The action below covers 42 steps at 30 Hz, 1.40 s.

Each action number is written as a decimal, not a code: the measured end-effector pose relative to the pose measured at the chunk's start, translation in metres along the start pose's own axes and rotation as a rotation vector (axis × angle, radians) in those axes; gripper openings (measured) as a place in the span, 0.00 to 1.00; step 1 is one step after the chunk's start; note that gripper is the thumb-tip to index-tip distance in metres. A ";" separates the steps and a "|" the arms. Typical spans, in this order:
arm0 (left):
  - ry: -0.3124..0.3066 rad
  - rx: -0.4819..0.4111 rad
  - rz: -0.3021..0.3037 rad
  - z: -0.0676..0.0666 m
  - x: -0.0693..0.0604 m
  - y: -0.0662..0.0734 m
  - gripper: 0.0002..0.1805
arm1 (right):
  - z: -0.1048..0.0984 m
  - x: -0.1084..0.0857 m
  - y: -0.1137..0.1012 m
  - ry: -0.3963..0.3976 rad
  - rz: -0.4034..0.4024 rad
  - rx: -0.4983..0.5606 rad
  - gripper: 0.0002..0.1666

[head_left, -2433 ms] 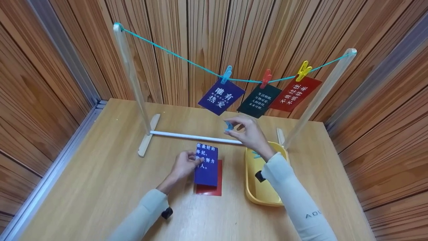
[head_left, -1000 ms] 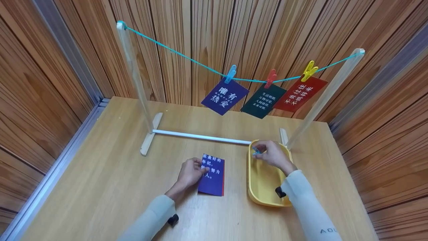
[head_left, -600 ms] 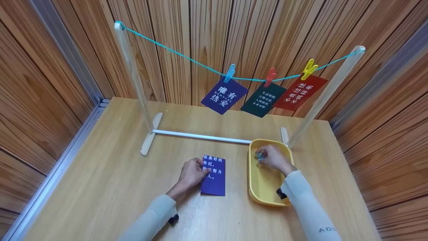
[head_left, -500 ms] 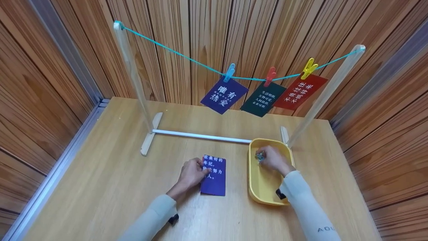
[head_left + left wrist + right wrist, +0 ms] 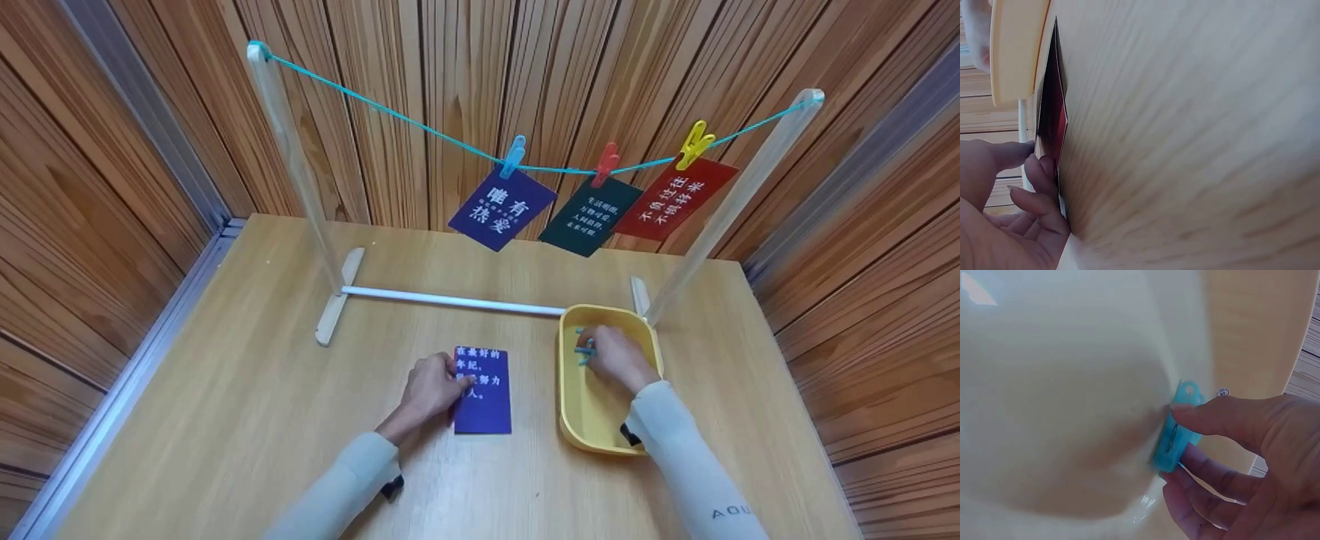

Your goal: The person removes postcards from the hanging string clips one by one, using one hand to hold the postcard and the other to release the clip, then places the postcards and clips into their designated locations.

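My left hand [image 5: 433,386] pinches the left edge of a dark blue card [image 5: 484,412] with white lettering, thumb on top and fingers beneath. In the left wrist view a red card [image 5: 1057,121] shows just under it, near the tabletop. Inside the yellow basket [image 5: 566,405], my right hand [image 5: 616,356] pinches a light blue clothes peg [image 5: 1171,447] between thumb and fingers, close to the basket's wall. Blue peg ends stick out left of those fingers in the head view; how many pegs lie there is hidden by the hand.
A wooden stand [image 5: 457,301] carries a sagging turquoise cord [image 5: 390,112]. From it hang a blue card [image 5: 501,208] on a blue peg, a green card [image 5: 590,216] on a red peg and a red card [image 5: 679,199] on a yellow peg.
My right hand has come down from above the stand's bar into the basket with a blue peg. The left hand has lowered the blue card to the table, covering the red one.
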State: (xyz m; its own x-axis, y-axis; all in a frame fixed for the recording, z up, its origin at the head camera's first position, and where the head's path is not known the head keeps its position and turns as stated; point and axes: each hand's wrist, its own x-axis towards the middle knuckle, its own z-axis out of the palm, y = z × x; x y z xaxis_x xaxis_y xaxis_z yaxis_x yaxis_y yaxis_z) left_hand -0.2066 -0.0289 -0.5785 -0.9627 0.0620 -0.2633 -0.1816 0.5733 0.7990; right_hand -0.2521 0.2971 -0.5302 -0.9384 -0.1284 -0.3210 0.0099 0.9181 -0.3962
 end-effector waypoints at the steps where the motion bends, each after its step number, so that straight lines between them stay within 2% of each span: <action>1: 0.006 0.007 0.000 -0.001 0.000 0.000 0.12 | 0.000 0.001 0.000 0.001 0.004 0.002 0.24; 4: 0.017 0.025 -0.004 -0.001 -0.001 0.000 0.12 | 0.001 0.001 -0.001 0.001 0.004 0.003 0.24; 12: 0.015 0.008 -0.027 -0.001 -0.001 0.000 0.13 | 0.000 -0.001 0.001 -0.010 0.011 0.056 0.23; 23: 0.029 0.019 -0.015 -0.002 0.002 -0.001 0.14 | -0.002 -0.002 0.002 -0.002 0.016 0.088 0.22; 26: 0.034 0.025 -0.010 -0.002 0.002 -0.003 0.14 | -0.001 -0.001 0.002 -0.002 0.026 0.094 0.22; 33: 0.065 0.072 0.057 -0.001 0.002 -0.005 0.15 | 0.000 -0.001 0.003 0.027 -0.033 0.019 0.20; 37: 0.070 0.076 0.049 -0.001 0.004 -0.005 0.14 | -0.003 -0.001 0.002 0.018 0.002 0.039 0.19; 42: 0.060 0.070 0.024 -0.001 0.005 -0.004 0.13 | -0.008 0.000 -0.001 0.050 -0.012 0.048 0.21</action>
State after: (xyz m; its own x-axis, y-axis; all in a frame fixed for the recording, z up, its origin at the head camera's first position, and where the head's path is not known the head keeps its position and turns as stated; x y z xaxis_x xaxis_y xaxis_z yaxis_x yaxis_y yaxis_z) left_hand -0.2105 -0.0314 -0.5825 -0.9773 0.0285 -0.2100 -0.1459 0.6281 0.7644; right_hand -0.2547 0.2996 -0.5227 -0.9545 -0.1192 -0.2733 0.0143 0.8973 -0.4413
